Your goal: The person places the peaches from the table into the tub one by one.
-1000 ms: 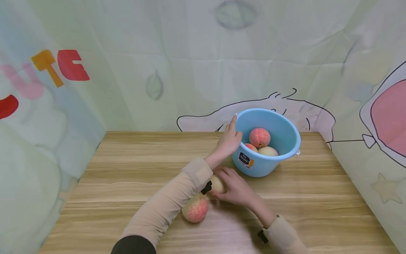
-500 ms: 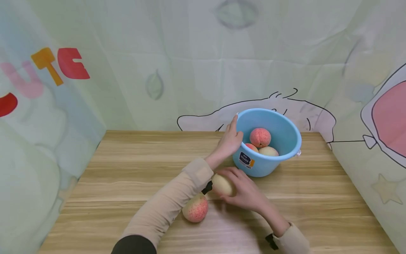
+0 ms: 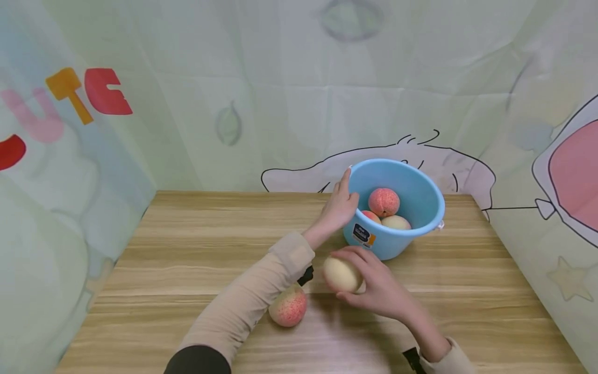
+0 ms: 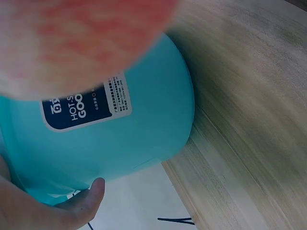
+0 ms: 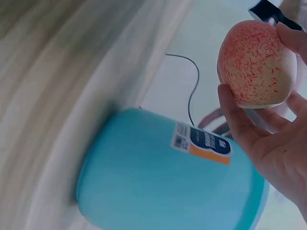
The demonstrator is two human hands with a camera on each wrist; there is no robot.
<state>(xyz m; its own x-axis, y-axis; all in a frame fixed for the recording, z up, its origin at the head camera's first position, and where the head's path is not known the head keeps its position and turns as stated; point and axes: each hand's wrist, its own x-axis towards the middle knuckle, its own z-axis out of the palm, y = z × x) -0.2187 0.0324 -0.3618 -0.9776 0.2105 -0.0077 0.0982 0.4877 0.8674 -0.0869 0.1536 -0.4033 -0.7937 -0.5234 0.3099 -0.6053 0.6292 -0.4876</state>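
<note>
A light blue bucket [image 3: 399, 241] stands at the back right of the table, with several peaches inside, a red one [image 3: 384, 202] on top. My left hand [image 3: 337, 210] grips its left rim; in the left wrist view the thumb [image 4: 88, 203] lies along the bucket's outside. In front of the bucket, my right hand [image 3: 374, 283] holds a pale peach [image 3: 342, 274] between thumb and fingers. The right wrist view shows this peach's red-speckled side [image 5: 254, 62]. Another peach [image 3: 288, 306] sits on the table beside my left forearm, which partly covers it.
The wood-grain table [image 3: 201, 234] ends at a printed cloth backdrop [image 3: 280, 104] right behind the bucket. My left sleeve [image 3: 252, 291] crosses the middle of the table. A white handle fitting [image 3: 440, 225] sticks out at the bucket's right rim.
My right hand has drawn the pale peach rightward, out from behind my left wrist. The left hand, the bucket and the peach on the table have stayed in place.
</note>
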